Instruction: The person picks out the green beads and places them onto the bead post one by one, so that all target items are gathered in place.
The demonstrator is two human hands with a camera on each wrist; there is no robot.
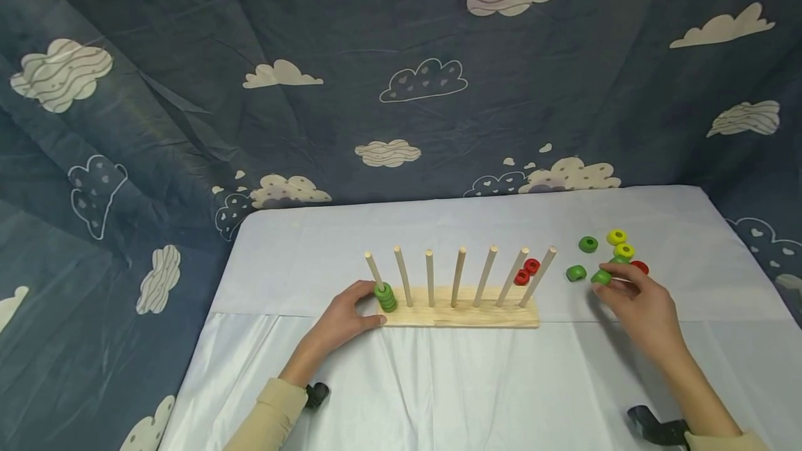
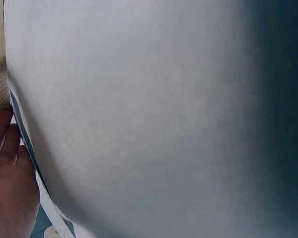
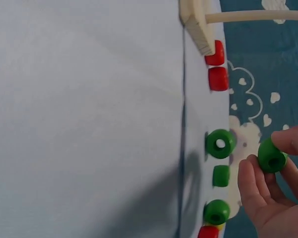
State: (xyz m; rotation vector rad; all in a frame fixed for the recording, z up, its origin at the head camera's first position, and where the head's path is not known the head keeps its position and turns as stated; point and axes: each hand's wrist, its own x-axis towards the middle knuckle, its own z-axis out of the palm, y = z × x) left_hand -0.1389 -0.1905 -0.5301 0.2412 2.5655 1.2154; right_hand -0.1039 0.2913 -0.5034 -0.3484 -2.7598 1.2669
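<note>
A wooden peg board [image 1: 457,317] with a row of upright pegs lies across the white table. My left hand [image 1: 341,315] holds its left end, thumb at the front corner and fingers behind; in the left wrist view, fingers [image 2: 9,144] touch the wood's end. Green beads [image 1: 386,298] are stacked on the leftmost peg. To the right of the board, my right hand [image 1: 642,305] pinches a green bead [image 3: 272,155] between thumb and fingertips, raised over the table. Close to that hand lie other green beads [image 1: 587,244] and a red bead [image 1: 639,267] partly hidden behind it.
Two red beads [image 1: 531,266] sit behind the board's right end. Yellow beads [image 1: 617,236] lie farther back on the right. A white cloth [image 1: 438,388] covers the table, and a dark cloud-patterned curtain [image 1: 351,33] hangs behind and beside it.
</note>
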